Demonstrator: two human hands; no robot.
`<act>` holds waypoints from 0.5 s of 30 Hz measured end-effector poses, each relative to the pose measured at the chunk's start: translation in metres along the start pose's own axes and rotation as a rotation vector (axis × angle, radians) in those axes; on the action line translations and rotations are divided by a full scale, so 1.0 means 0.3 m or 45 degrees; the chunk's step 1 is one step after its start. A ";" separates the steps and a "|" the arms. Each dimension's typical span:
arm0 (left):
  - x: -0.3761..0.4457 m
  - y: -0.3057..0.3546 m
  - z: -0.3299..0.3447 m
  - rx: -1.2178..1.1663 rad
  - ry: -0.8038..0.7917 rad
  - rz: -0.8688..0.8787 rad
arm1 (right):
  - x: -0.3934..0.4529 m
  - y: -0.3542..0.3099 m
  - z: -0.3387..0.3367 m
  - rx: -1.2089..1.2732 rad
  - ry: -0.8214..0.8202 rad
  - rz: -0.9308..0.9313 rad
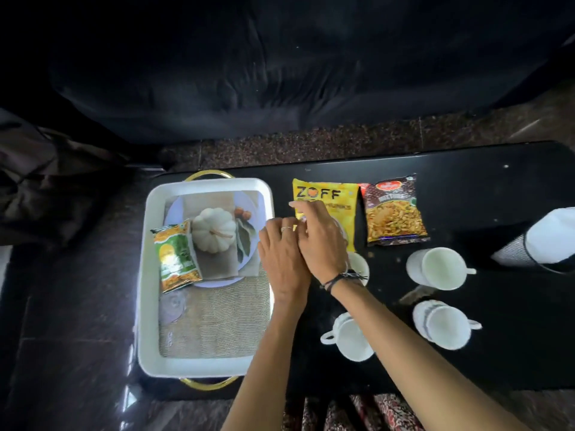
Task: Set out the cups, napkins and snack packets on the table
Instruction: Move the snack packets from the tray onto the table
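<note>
Packets come first: my right hand (322, 236) lies spread, fingers loose, on the yellow foil snack packet (326, 199) on the glossy black desk (497, 337), gripping nothing. My left hand (284, 259) rests open beside it. One green-and-yellow crinkly packet (175, 256) waits in the white rectangular tray (146, 306), left. I judge it light, slippery, crushable; I'd pinch its sealed edge.

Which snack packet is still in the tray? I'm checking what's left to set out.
The green and yellow packet, lying in the white tray. The yellow Zoff packet and the dark mixture packet already lie on the black table.
</note>
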State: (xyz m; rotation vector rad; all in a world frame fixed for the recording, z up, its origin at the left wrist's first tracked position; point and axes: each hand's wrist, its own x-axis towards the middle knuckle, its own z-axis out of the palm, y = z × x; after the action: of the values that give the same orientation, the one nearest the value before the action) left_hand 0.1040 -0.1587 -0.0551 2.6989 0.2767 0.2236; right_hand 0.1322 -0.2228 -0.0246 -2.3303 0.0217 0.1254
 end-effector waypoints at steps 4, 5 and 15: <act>0.028 -0.189 -0.076 0.162 0.076 -0.200 | 0.023 -0.114 0.179 0.233 -0.178 0.144; 0.039 -0.241 -0.099 0.170 0.101 -0.280 | 0.029 -0.137 0.224 0.276 -0.253 0.200; 0.051 -0.559 -0.204 -0.495 -0.119 -1.025 | 0.001 -0.292 0.479 0.588 -0.738 0.619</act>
State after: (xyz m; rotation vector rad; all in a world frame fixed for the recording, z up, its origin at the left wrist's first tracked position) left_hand 0.0800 0.0184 -0.0688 2.0172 1.1159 -0.0851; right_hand 0.1253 -0.0582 -0.0600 -1.7177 0.2945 0.9286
